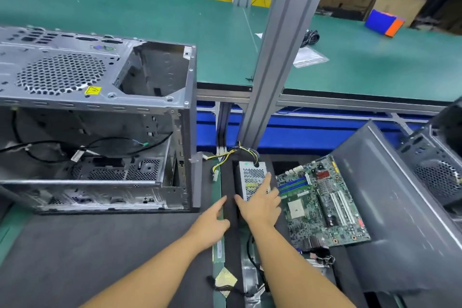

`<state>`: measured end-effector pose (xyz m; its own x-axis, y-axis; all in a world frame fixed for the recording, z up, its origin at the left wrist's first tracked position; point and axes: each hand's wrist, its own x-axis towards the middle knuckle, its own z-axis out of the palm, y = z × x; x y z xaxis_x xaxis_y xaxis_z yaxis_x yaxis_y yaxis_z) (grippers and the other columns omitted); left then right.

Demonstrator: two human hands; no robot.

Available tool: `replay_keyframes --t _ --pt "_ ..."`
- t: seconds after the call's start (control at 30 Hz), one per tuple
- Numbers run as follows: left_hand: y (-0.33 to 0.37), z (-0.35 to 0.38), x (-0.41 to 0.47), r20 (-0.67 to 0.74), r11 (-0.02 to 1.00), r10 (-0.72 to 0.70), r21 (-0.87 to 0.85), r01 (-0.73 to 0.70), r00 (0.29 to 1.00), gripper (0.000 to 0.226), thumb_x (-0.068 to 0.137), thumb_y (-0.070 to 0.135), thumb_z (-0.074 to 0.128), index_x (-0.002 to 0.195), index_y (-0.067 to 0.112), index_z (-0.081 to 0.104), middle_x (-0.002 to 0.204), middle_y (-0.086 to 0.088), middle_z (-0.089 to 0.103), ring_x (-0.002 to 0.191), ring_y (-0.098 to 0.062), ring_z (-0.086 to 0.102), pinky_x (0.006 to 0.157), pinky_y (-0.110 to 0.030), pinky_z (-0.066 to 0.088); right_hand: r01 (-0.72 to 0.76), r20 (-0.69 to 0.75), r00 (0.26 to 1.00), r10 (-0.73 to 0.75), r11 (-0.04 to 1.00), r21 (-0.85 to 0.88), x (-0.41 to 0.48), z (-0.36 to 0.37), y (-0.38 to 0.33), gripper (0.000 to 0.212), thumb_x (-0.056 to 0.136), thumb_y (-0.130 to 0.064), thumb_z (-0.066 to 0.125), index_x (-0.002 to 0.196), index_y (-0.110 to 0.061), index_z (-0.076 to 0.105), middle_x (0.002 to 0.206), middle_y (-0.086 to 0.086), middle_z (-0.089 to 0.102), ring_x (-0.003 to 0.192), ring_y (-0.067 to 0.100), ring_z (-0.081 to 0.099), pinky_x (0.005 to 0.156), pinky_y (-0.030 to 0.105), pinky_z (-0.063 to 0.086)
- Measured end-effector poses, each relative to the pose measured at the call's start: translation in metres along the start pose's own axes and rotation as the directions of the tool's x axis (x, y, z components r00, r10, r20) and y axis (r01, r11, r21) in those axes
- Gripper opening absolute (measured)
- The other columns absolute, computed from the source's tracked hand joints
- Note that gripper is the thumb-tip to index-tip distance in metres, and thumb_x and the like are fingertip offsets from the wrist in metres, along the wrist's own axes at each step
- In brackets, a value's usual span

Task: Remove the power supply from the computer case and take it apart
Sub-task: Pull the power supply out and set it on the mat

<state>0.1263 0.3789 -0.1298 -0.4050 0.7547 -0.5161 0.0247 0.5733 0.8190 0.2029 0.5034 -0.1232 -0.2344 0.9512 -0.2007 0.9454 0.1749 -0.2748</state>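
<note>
Already out of the case [95, 117], the power supply [252, 180] lies on the dark mat [100, 252] near the worktop's far edge, between the case on the left and the motherboard [322, 202] on the right. Its wire bundle [232, 155] trails from its far end toward the grey post [277, 57]. The right hand [260, 204] rests flat on the supply's near end, fingers spread wide, gripping nothing. The left hand [212, 220] lies just beside it on the mat, index finger stretched forward, other fingers loosely curled, empty. A grey side panel [400, 207] leans at the right, overlapping the motherboard's edge. The case stands open and its supply bay is empty.
</note>
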Motion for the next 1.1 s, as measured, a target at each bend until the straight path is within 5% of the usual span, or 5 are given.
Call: replay_keyframes --t 0.13,0.53,0.67,0.8,1.1 --pt "0.001 -0.004 0.000 -0.021 0.998 -0.020 -0.065 0.019 1.000 0.075 0.090 0.012 0.047 0.153 0.043 0.021 0.155 -0.006 0.037 0.047 0.006 0.053 0.046 -0.009 0.040 -0.023 0.042 0.999 0.023 1.000 -0.005 0.004 -0.002 -0.003 0.114 0.076 -0.061 0.066 0.151 -0.032 -0.014 0.139 0.017 0.038 0.125 0.034 0.040 0.096 0.046 0.039" --pt "0.005 -0.011 -0.023 -0.031 0.997 0.038 -0.060 -0.040 0.999 0.073 0.093 0.014 0.050 0.156 0.030 0.017 0.157 -0.001 0.033 0.074 0.008 0.047 0.064 -0.009 0.038 -0.043 -0.108 0.993 0.045 0.999 0.020 -0.052 -0.025 0.011 0.104 0.072 -0.061 0.066 0.151 -0.042 0.000 0.127 0.012 0.043 0.118 0.029 0.043 0.090 0.045 0.038" --pt "0.010 -0.007 -0.043 -0.019 0.997 0.029 -0.071 -0.030 0.999 0.071 0.093 0.020 0.050 0.156 0.029 0.018 0.113 0.018 0.054 0.076 0.007 0.048 0.067 -0.012 0.037 0.005 -0.177 0.984 0.001 1.000 0.029 -0.076 -0.054 0.009 0.099 0.075 -0.060 0.064 0.151 -0.041 0.003 0.122 0.009 0.044 0.114 0.027 0.044 0.089 0.042 0.038" --pt "0.020 -0.007 -0.070 -0.010 0.999 0.039 -0.025 -0.039 0.999 0.070 0.094 0.025 0.051 0.156 0.030 0.020 0.156 0.002 0.035 0.137 -0.015 0.040 0.101 -0.026 0.034 0.015 -0.232 0.973 0.001 0.998 0.067 -0.108 -0.085 0.000 0.099 0.073 -0.060 0.065 0.151 -0.043 0.005 0.121 0.008 0.044 0.114 0.027 0.042 0.094 0.044 0.035" --pt "0.022 -0.042 -0.141 -0.003 0.988 0.114 -0.106 -0.113 0.993 0.066 0.096 0.032 0.053 0.155 0.019 0.025 0.156 0.002 0.036 0.127 -0.012 0.047 0.103 -0.025 0.036 -0.076 -0.238 0.964 0.120 0.980 0.184 -0.198 -0.115 -0.018 0.100 0.071 -0.056 0.069 0.150 -0.044 0.010 0.129 0.013 0.046 0.122 0.030 0.043 0.097 0.045 0.036"
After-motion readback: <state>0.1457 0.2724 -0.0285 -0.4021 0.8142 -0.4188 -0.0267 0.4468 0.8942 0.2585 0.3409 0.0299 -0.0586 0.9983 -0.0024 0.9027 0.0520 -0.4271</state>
